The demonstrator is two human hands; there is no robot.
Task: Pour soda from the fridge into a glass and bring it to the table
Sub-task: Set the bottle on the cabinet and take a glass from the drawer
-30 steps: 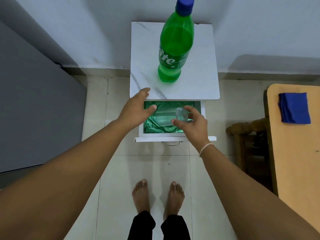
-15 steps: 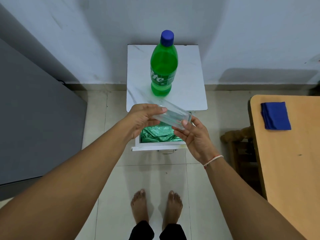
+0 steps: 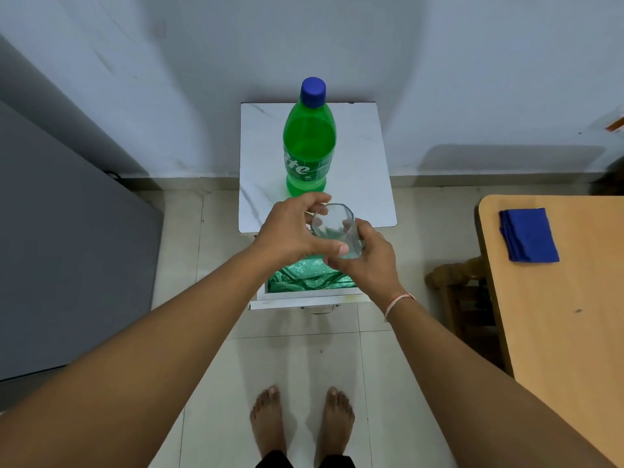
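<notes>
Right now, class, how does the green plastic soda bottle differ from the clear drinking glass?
The green plastic soda bottle stands alone on the white cabinet top; the clear drinking glass is held by both hands. The bottle is capped and tinted; the glass is open-mouthed, colourless and empty. Both are upright.

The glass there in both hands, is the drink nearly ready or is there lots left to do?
Early still. Done: the soda bottle stands on the small white cabinet, its blue cap on. In hand: the left hand and right hand hold the empty glass above the open drawer. Left: uncapping, pouring, and carrying the glass to the wooden table.
</notes>
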